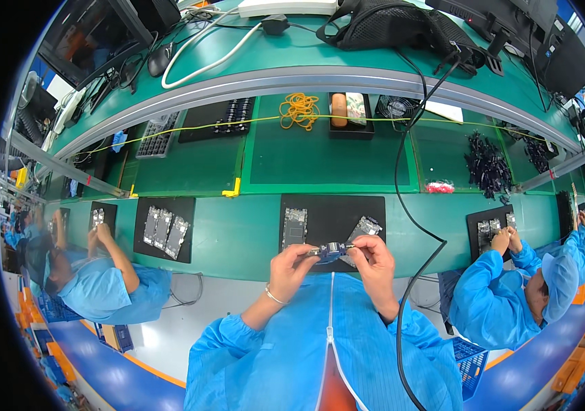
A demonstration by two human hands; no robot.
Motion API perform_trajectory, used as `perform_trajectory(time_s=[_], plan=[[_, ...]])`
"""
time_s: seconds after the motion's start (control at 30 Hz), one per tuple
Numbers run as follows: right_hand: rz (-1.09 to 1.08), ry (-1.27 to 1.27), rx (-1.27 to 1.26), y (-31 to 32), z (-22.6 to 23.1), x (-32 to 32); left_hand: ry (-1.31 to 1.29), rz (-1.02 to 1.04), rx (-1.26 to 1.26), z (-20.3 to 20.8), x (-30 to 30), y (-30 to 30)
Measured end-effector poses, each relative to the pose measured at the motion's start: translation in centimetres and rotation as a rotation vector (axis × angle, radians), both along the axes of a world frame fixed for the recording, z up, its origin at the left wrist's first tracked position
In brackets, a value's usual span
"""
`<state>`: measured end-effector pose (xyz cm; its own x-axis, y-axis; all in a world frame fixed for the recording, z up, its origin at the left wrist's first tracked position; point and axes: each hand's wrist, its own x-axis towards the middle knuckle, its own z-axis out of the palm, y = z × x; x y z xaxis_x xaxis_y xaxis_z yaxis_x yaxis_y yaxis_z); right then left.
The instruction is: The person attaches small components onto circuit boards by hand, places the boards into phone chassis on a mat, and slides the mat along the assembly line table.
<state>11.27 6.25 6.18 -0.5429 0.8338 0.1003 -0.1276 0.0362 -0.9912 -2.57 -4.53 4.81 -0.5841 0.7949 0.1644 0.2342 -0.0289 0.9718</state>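
Between my hands, just over the near edge of a black mat [331,209], is a small dark blue electronic part [334,250] with silvery ends. My left hand [288,274] pinches its left end with thumb and fingertips. The right end is pinched by my right hand [376,270]. A grey circuit board [294,225] lies flat on the mat's left side, beyond my left fingers. Another board [366,226] lies tilted on the right side, its near part partly covered by my right hand. The part is too small to tell its exact kind.
A black cable [419,233] hangs down past my right arm. Boards lie on a mat [164,229] to the left. Co-workers sit on both sides, one in a blue cap [558,288]. Beyond are yellow cord [299,111], a black box [351,130] and dark small parts [488,164].
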Motion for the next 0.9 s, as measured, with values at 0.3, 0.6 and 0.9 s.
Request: perform_trajectory(time_s=[0.3, 0.6, 0.9], plan=[[-0.005, 0.030, 0.025, 0.1, 0.2, 0.6, 0.079, -0.039, 0.018, 0.1, 0.1, 0.0], [-0.005, -0.220, 0.020, 3.7, -4.8, 1.8, -0.124, -0.046, -0.167, -8.6, -0.9, 4.3], [-0.139, -0.374, -0.271, 4.8, -12.3, 10.3, 0.081, 0.070, -0.639, -21.0, -3.2, 10.3]])
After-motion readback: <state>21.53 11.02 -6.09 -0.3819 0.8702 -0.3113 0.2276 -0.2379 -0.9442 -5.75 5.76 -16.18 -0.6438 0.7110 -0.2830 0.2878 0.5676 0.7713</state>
